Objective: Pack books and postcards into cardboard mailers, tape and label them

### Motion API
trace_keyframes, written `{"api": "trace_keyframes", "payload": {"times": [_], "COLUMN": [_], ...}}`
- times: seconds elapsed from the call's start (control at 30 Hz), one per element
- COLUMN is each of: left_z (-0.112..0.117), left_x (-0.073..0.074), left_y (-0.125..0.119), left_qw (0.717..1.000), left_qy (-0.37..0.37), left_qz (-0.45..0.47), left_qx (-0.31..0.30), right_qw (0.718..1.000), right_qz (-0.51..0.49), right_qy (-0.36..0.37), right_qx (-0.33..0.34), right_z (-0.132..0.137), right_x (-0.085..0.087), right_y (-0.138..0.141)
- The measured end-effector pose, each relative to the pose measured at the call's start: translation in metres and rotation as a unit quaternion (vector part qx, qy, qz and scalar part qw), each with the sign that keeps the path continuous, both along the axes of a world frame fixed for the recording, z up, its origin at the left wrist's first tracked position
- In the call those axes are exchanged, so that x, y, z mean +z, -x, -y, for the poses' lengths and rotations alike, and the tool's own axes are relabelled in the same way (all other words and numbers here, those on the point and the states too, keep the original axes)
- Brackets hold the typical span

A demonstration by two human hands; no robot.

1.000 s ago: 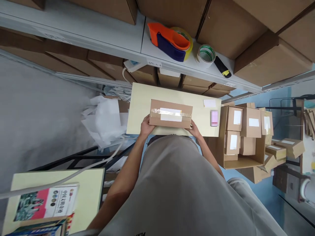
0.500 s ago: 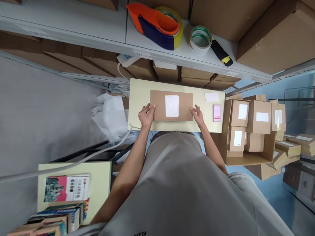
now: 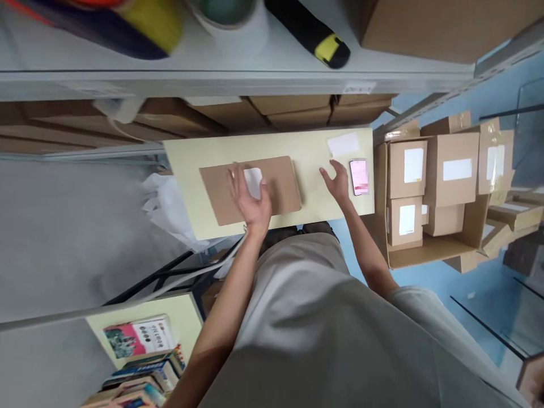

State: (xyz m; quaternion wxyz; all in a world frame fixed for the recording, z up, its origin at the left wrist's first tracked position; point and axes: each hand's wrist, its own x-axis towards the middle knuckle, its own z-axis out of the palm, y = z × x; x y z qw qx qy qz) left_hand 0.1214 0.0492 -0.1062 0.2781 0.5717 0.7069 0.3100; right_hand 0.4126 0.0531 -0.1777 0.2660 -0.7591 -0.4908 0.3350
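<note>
A flat brown cardboard box (image 3: 283,187) lies on the pale yellow tabletop (image 3: 314,148). On its upper face is a white label (image 3: 254,180), partly covered by my left hand (image 3: 251,201). That hand is open over the box with fingers spread; whether the palm touches it I cannot tell. My right hand (image 3: 338,181) is also open, holding nothing, between the box and a phone (image 3: 359,177) with a pink lit screen. A loose white slip of paper (image 3: 343,144) lies just beyond that hand.
Overhead, a grey shelf (image 3: 204,79) carries a tape roll (image 3: 229,17), a tape dispenser (image 3: 140,28) and a black-and-yellow cutter (image 3: 314,34). To the right, a large open carton (image 3: 433,258) holds labelled boxes. Books (image 3: 144,377) and a grey cable (image 3: 178,283) are at lower left.
Both hands have let go of the box's ends. The left has moved over the label, the right towards the phone. My view has shifted, and the box now sits slightly turned.
</note>
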Motion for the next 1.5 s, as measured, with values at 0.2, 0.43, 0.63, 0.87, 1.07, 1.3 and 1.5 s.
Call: {"api": "trace_keyframes", "payload": {"times": [0.2,0.43,0.63,0.87,1.07,1.3,1.5], "left_z": [-0.030,-0.091,-0.102,-0.104,-0.111,-0.113,-0.104], "left_x": [-0.037,-0.149,-0.173,-0.162,-0.159,-0.125,-0.070], "left_y": [-0.133,-0.212,-0.222,-0.228,-0.235,-0.235,-0.248], "left_qw": [0.973,0.946,0.959,0.978,0.977,0.960,0.912], "left_qy": [0.064,0.253,0.225,0.152,0.113,0.086,0.094], "left_qz": [0.182,0.191,0.171,0.142,0.170,0.266,0.372], "left_qx": [-0.131,-0.067,-0.032,-0.002,0.058,0.003,-0.146], "right_qw": [0.991,0.981,0.984,0.987,0.993,0.991,0.995], "right_qz": [0.110,0.163,0.155,0.125,0.056,0.029,-0.040], "right_qy": [0.047,0.083,0.044,-0.010,-0.036,-0.101,-0.076], "right_qx": [-0.066,-0.056,-0.079,-0.103,-0.099,-0.081,-0.053], "right_z": [-0.056,-0.088,-0.078,-0.071,-0.069,-0.068,-0.085], "right_x": [-0.032,-0.067,-0.079,-0.076,-0.086,-0.060,-0.008], "right_y": [-0.105,-0.133,-0.116,-0.105,-0.118,-0.114,-0.095]}}
